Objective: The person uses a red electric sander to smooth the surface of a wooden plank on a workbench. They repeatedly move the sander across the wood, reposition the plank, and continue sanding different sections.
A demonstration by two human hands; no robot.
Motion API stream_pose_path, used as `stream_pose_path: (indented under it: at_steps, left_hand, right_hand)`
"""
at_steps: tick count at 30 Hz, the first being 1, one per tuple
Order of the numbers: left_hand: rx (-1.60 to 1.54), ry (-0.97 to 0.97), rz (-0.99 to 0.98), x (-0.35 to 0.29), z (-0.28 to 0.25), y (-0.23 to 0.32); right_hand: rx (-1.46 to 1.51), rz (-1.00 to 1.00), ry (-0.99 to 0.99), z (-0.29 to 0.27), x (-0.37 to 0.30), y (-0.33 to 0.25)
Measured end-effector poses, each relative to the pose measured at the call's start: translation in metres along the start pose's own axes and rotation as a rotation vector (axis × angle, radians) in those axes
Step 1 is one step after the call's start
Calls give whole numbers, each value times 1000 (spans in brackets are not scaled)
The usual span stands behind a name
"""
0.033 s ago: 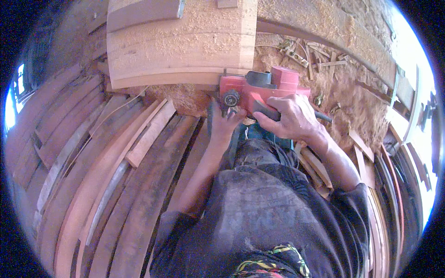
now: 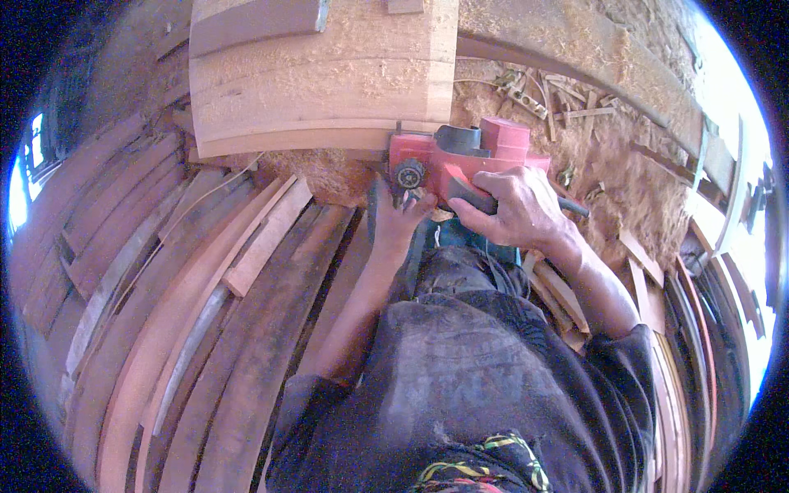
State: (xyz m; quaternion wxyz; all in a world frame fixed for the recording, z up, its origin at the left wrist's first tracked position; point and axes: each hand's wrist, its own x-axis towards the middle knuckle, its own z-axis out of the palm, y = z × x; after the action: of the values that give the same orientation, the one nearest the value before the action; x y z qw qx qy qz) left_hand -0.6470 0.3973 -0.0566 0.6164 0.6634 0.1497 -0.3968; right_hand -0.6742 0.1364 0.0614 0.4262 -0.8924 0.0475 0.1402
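Note:
A red and black electric planer (image 2: pixel 460 164) is at the near right corner of a pale wooden panel (image 2: pixel 320 94) strewn with shavings. My right hand (image 2: pixel 522 207) is closed round the planer's rear handle, with its thumb toward the front. Below the round black knob, my left hand (image 2: pixel 399 218) grips the planer's front end; its thumb shows, and some fingertips are hidden behind the tool. The planer's underside cannot be seen. A dark cord sleeve sticks out at the tool's right, beside my right wrist.
Long boards (image 2: pixel 271 312) lie side by side to the left. A dark wood block (image 2: pixel 271 20) rests on the panel. A sawdust-covered beam (image 2: pixel 575 66) runs across the far right, above a power strip (image 2: pixel 526 103) and wood offcuts (image 2: pixel 588 112). More strips stand at the lower right.

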Motion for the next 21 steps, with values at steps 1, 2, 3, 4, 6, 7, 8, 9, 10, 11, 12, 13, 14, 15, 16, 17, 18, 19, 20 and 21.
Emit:
stream_pose_path:
  at_steps: [1, 2, 3, 4, 6, 7, 8, 9, 10, 11, 12, 13, 14, 15, 16, 17, 18, 19, 20, 21]
  left_hand:
    - [-14, -7, 9, 1, 0, 2]
    - [-28, -14, 17, 2, 0, 4]
    - [-14, -5, 18, 3, 0, 7]
    - [0, -1, 15, 4, -3, 9]
    - [7, 2, 6, 7, -8, 13]
    - [-4, 7, 1, 7, -8, 14]
    - [-14, 11, -4, 7, -8, 14]
    - [-22, 19, 6, 6, -8, 14]
    - [-30, 24, 17, 6, -9, 14]
    - [-37, 30, 29, 6, -11, 15]
    - [-25, 49, 11, 6, -13, 15]
    - [-12, 64, -10, 5, -13, 22]
    - [-12, 63, -14, 7, -18, 23]
    - [-7, 64, -17, 7, -17, 24]
    - [-17, 56, 0, 7, -19, 23]
    - [-28, 46, 17, 8, -22, 21]
    - [-20, 40, 21, 8, -25, 20]
    - [-12, 32, 24, 8, -25, 22]
    - [-5, 24, 27, 8, -26, 24]
    - [-10, 20, 34, 8, -27, 26]
  right_hand:
    - [8, -18, 17, 0, 2, -1]
    - [17, -36, 34, -2, 4, -3]
    - [25, -54, 50, -3, 6, -4]
    - [22, -52, 51, 0, 8, -4]
    - [15, -49, 54, 5, 12, -4]
    - [16, -59, 56, 4, 13, -4]
    - [16, -70, 58, 4, 14, -5]
    - [17, -81, 60, 3, 15, -5]
    - [31, -82, 68, 3, 16, -7]
    - [45, -83, 77, 3, 18, -10]
    - [59, -85, 85, 4, 19, -12]
    - [49, -70, 73, 5, 20, -13]
    - [40, -54, 62, 6, 20, -13]
    - [30, -38, 50, 7, 20, -14]
    - [33, -45, 51, 8, 21, -15]
    - [37, -51, 52, 9, 22, -15]
    - [40, -56, 54, 10, 23, -15]
    - [42, -52, 42, 10, 24, -16]
    - [44, -47, 30, 10, 26, -17]
    - [47, -43, 18, 10, 27, -18]
